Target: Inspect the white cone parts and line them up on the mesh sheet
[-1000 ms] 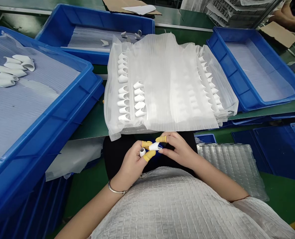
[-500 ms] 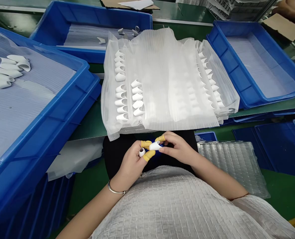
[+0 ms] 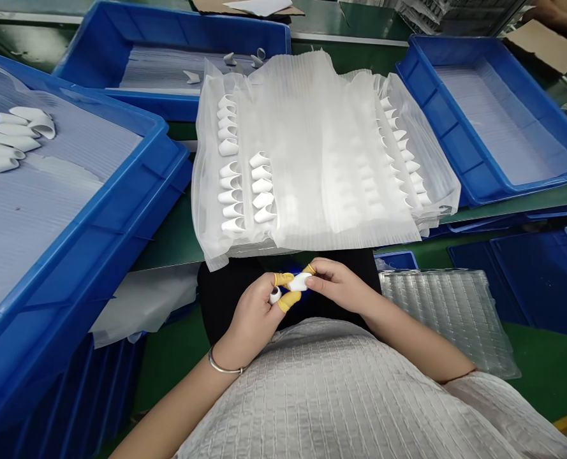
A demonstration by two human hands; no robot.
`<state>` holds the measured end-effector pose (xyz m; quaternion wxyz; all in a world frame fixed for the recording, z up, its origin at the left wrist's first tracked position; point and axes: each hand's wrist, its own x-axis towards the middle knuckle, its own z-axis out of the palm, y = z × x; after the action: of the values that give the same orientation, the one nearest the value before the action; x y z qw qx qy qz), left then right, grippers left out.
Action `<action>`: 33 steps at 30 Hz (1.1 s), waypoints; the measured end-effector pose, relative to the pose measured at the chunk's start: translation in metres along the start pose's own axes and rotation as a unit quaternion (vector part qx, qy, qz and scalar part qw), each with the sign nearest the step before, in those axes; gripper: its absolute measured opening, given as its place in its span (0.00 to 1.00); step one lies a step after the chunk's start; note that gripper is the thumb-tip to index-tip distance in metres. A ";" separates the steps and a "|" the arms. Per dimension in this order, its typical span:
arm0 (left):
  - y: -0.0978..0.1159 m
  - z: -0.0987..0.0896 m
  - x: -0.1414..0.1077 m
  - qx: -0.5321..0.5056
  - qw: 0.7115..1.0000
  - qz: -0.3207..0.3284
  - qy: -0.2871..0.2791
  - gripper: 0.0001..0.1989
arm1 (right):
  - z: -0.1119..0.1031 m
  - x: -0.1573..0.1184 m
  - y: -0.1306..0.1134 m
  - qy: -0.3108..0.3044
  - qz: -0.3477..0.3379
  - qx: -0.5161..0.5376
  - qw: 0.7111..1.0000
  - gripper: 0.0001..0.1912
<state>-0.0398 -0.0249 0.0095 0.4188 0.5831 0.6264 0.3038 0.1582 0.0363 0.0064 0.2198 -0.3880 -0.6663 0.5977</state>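
Note:
Above my lap, a small white tube-shaped piece with a slanted end (image 3: 299, 282) is pinched between both hands. My left hand (image 3: 259, 306), in yellow finger cots, is closed on its left end. A second white piece (image 3: 274, 295), its round opening showing, is tucked in the same palm. My right hand (image 3: 338, 285), with a yellow cot on the index finger, is closed with thumb and fingers on the right end. Just beyond, similar white pieces (image 3: 233, 194) lie in columns in a tray, partly covered by a translucent white sheet (image 3: 297, 159).
A large blue bin (image 3: 134, 166) at left has several white pieces (image 3: 18, 131) on its lining. Another blue bin (image 3: 192, 32) stands behind, with a few pieces. At right is a blue bin (image 3: 484, 140) lined with sheet. A clear plastic tray (image 3: 450, 319) lies low at right.
The white piece between my hands has turned, so its slanted opening no longer shows. My right thumb has shifted up onto it. The view has moved slightly.

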 end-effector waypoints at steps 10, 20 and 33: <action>-0.002 0.000 0.001 -0.056 0.998 -0.029 -0.009 0.08 | -0.001 -0.009 -0.003 0.043 -0.111 -0.162 0.980 0.14; -0.004 0.000 0.000 0.028 0.999 0.042 -0.006 0.09 | 0.001 0.002 0.005 -0.019 0.053 0.103 0.993 0.20; -0.004 0.001 0.001 0.100 0.993 0.059 -0.002 0.12 | 0.012 -0.001 -0.007 0.033 0.045 -0.027 0.998 0.15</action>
<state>-0.0401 -0.0241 0.0055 0.3409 0.6587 0.6173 0.2622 0.1485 0.0281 0.0112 0.2038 -0.4431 -0.6561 0.5759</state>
